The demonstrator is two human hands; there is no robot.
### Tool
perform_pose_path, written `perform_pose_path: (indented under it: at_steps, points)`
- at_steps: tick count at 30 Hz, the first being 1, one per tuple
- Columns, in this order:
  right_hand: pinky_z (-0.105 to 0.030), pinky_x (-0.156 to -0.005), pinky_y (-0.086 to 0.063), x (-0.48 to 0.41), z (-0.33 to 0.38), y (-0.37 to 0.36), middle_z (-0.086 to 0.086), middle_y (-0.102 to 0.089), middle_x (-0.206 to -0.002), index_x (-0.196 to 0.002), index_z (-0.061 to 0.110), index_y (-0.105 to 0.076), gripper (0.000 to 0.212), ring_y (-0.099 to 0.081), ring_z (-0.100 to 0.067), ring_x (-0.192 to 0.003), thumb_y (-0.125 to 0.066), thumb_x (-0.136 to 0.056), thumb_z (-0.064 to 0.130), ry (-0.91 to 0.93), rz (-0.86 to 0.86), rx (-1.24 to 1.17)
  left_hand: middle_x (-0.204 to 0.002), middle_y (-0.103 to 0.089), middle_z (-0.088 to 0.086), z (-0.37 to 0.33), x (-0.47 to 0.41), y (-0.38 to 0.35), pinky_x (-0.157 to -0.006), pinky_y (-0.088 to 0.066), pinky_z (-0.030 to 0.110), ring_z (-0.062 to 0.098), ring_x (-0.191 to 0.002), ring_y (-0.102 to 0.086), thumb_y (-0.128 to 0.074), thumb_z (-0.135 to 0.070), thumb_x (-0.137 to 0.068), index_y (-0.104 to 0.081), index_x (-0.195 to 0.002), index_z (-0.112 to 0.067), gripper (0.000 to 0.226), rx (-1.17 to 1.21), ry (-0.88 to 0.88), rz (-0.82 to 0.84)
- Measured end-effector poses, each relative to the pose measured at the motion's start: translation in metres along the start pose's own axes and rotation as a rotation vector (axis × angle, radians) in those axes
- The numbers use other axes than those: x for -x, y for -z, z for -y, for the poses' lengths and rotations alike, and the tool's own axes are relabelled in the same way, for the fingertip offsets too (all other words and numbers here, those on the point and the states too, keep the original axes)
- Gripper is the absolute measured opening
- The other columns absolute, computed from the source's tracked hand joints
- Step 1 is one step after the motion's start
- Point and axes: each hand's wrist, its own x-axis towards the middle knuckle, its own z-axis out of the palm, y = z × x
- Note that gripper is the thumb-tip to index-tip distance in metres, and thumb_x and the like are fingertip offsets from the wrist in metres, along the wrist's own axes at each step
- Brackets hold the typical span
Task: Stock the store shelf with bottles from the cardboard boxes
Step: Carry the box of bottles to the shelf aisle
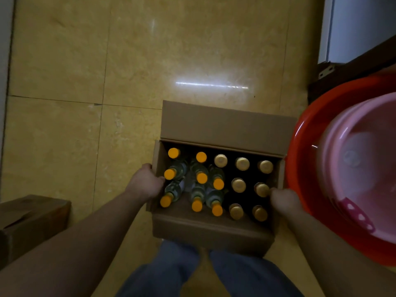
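An open cardboard box (212,232) of orange-capped bottles (201,177) and gold-capped bottles (238,185) is gripped at its side walls by the left hand (147,183) and right hand (284,200).

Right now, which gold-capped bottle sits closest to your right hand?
The gold-capped bottle in the middle row, at the right wall of the cardboard box: its cap lies right beside the right hand; the other six stand farther off.

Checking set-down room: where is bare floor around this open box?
Bare tile floor lies ahead of the open box and left of it, up to the second cardboard box. Right is crowded: red basin holding a pink basin.
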Motion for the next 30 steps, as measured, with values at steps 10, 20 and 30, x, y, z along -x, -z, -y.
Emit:
perform_pose_path:
  at_steps: [10,20,30]
  points:
    - [-0.056,-0.099,-0.051,-0.017,-0.013,-0.023,-0.024,-0.065,-0.123,-0.126,0.007,-0.061,0.036,-0.061,-0.044,-0.114,-0.060,-0.090,0.008,-0.051,-0.077,-0.150,-0.119,-0.068,0.016,0.016,-0.041,-0.015,-0.080,-0.053,0.038,0.037,-0.105,-0.064,-0.068,-0.035,-0.096,-0.062,-0.126,-0.010,0.039,0.004,0.018,0.075]
    - [-0.058,-0.097,-0.053,-0.015,-0.015,-0.034,-0.021,-0.066,-0.121,-0.126,0.013,-0.063,0.031,-0.062,-0.045,-0.111,-0.063,-0.097,0.023,-0.068,-0.184,-0.198,-0.087,-0.063,0.013,0.023,-0.049,-0.020,-0.081,-0.062,0.047,0.033,-0.085,-0.064,-0.065,-0.035,-0.098,-0.055,-0.081,-0.013,0.030,-0.015,0.015,0.050]
    - [-0.056,-0.098,-0.052,-0.013,-0.019,-0.032,-0.024,-0.067,-0.118,-0.127,0.005,-0.064,0.031,-0.062,-0.044,-0.112,-0.062,-0.100,0.021,-0.021,-0.230,-0.168,-0.099,-0.066,0.013,0.026,-0.052,-0.019,-0.073,-0.052,0.035,0.030,-0.091,-0.063,-0.066,-0.035,-0.097,-0.064,-0.097,-0.008,0.026,-0.009,-0.001,0.039]
